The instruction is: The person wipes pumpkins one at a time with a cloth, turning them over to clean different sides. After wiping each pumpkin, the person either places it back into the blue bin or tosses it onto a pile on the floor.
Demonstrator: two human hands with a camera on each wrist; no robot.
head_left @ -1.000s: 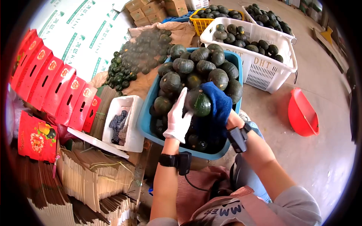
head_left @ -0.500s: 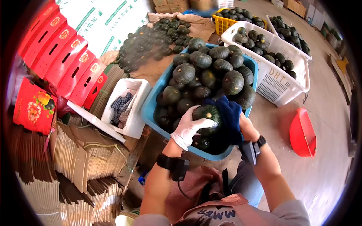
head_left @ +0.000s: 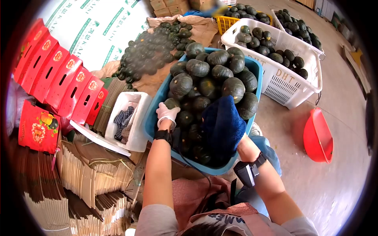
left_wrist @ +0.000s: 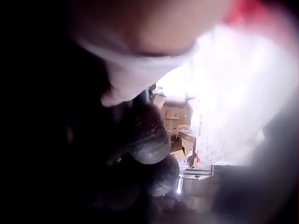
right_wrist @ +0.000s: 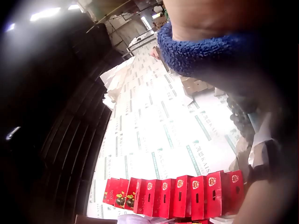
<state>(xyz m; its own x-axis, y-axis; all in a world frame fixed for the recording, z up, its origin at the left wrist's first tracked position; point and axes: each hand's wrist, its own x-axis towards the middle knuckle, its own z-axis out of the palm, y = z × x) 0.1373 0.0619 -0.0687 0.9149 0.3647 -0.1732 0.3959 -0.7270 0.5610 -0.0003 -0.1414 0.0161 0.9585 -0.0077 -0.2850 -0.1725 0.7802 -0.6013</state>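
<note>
At the left side of a blue tub (head_left: 147,125) heaped with dark green pumpkins (head_left: 198,68), my left hand (head_left: 167,114) wears a white glove. Its fingers and thumb grip the near side of a small pumpkin (head_left: 172,103). The glove (left_wrist: 133,77) also shows in the left wrist view, above two pumpkins (left_wrist: 148,135). A dark blue towelling cloth (head_left: 224,122) covers my right hand, hiding its fingers, and lies over pumpkins at the tub's right side. In the right wrist view the cloth's edge (right_wrist: 201,53) wraps round the wrist.
White crates (head_left: 289,87) of pumpkins stand at the back right, beside a yellow crate (head_left: 225,24). A red basin (head_left: 317,135) sits on the floor. To the left are a foam box (head_left: 139,135), red cartons (head_left: 59,82) and folded cardboard (head_left: 82,169). More pumpkins (head_left: 151,55) lie behind.
The glossy pumpkin held between both hands has left them. My left hand has moved left and up to another pumpkin in the tub, while the blue cloth now spreads over my right hand.
</note>
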